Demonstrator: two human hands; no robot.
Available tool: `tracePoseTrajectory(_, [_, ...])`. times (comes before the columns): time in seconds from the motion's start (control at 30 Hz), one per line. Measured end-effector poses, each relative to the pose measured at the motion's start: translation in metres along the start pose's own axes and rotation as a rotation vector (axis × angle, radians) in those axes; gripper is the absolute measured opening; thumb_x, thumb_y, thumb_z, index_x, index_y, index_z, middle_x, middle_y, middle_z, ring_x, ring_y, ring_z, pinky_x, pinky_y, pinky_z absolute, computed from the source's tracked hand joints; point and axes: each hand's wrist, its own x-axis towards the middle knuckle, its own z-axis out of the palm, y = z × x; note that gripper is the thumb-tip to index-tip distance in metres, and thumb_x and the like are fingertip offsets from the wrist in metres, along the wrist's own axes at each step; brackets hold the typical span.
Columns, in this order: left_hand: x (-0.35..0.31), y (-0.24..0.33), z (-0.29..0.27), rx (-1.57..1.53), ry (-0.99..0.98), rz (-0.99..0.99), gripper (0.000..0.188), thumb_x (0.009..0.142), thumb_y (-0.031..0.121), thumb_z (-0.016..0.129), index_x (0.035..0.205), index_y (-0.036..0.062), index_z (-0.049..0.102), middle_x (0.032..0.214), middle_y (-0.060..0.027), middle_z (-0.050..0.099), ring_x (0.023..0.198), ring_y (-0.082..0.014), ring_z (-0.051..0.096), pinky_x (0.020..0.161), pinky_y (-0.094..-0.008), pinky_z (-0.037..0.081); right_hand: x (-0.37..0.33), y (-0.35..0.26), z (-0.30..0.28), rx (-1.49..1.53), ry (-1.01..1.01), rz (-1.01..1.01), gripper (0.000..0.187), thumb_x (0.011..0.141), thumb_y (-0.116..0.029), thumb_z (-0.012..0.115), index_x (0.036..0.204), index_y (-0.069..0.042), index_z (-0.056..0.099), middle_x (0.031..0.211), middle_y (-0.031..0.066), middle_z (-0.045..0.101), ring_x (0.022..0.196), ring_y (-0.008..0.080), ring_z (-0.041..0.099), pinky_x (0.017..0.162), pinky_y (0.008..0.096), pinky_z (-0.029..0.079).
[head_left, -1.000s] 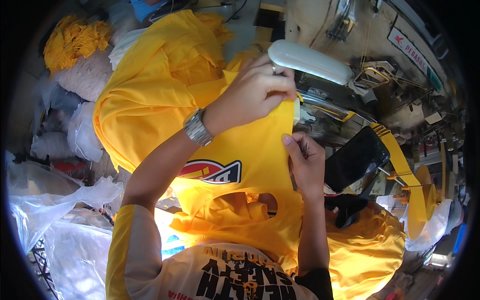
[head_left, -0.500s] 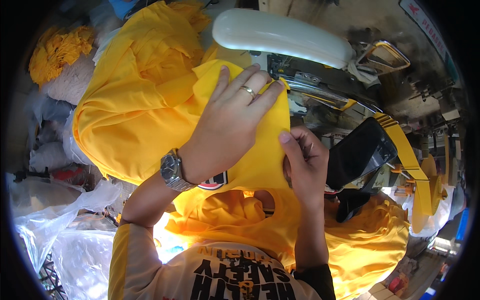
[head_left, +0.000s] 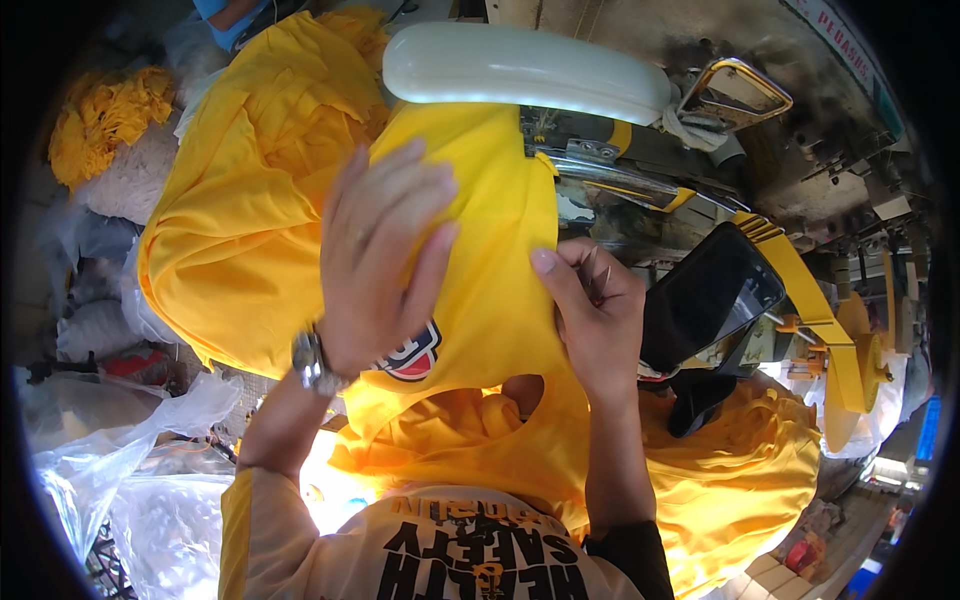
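A yellow fabric garment piece (head_left: 490, 230) with a badge print (head_left: 412, 357) lies flat before me, its far end at the needle area of a sewing machine (head_left: 570, 135). My right hand (head_left: 603, 315) pinches the garment's right edge between thumb and fingers. Over the garment's left part, my left hand (head_left: 385, 255) is raised with fingers stretched and thumb apart, smeared by motion. It appears to hold nothing. A wristwatch (head_left: 312, 362) is on my left wrist.
A long white lamp (head_left: 525, 65) hangs above the machine. Heaped yellow cloth (head_left: 230, 230) is at left, more yellow cloth (head_left: 740, 470) at lower right. Beside my right hand stands a mounted phone (head_left: 715, 290); behind it runs a yellow strip (head_left: 800, 285) from a roll. Clear plastic bags (head_left: 150, 500) lie lower left.
My left hand has lifted off the fabric near the needle and moved left and toward me, uncovering more of the badge. My right hand keeps its pinch on the edge.
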Motion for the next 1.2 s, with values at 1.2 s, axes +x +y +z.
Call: tracePoseTrajectory(1.2, [-0.051, -0.050, -0.092, 0.309, 0.082, -0.335, 0.047, 0.066, -0.015, 0.048, 0.107, -0.0005, 0.065, 0.101, -0.0179, 0.065, 0.094, -0.0362, 0.063, 0.082, -0.0389, 0.051, -0.005, 0.012, 0.014, 0.313, 0.057, 0.005, 0.013, 0.087, -0.007, 0.071, 0.079, -0.002, 0.062, 0.061, -0.0031, 0.056, 0.044, -0.0003, 0.040, 0.042, 0.0176, 0.030])
